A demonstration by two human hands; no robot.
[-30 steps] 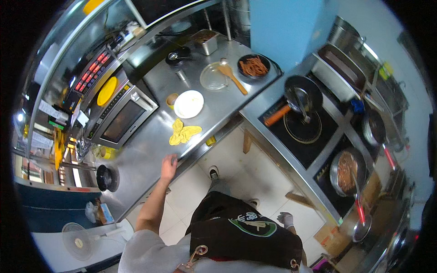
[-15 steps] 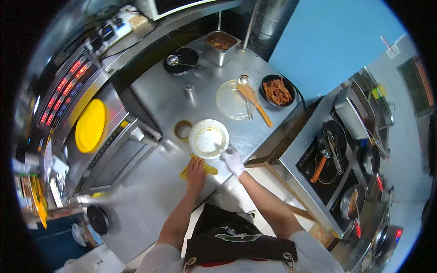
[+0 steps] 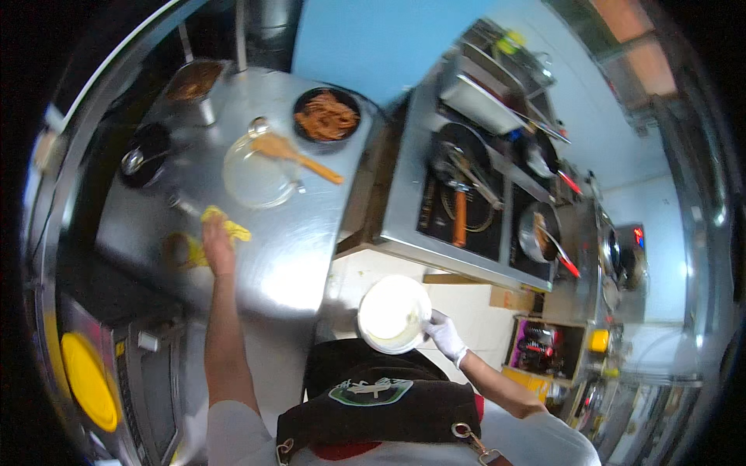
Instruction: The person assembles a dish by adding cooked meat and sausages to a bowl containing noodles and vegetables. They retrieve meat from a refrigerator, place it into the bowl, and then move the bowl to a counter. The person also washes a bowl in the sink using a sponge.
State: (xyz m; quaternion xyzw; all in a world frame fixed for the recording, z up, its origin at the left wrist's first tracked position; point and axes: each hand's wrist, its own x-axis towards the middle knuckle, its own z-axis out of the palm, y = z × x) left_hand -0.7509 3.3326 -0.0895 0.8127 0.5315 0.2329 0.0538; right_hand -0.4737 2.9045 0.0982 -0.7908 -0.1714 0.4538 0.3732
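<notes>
My bare left hand (image 3: 218,242) presses a yellow cloth (image 3: 233,230) onto the steel worktable (image 3: 272,268), fingers over it. Part of the cloth shows on either side of the hand. Beside it, to the left, a brown round patch or ring (image 3: 176,250) is blurred, and I cannot tell which. My right hand (image 3: 445,335), in a white glove, grips the rim of a white round tub (image 3: 395,311). The tub is off the table, in front of my apron and above the floor, its open mouth toward me.
On the table lie a clear round lid (image 3: 252,180), a wooden spatula (image 3: 307,163) and a ladle (image 3: 259,126). Beyond are a black bowl of brown strips (image 3: 326,116) and a steel food pan (image 3: 194,84). The cooktop (image 3: 435,198) with pans stands right; a yellow lid (image 3: 89,382) is lower left.
The tub has been lifted off the table and carried right, toward my body, by the right hand. My left hand has slid the cloth further up the table. The view has turned right.
</notes>
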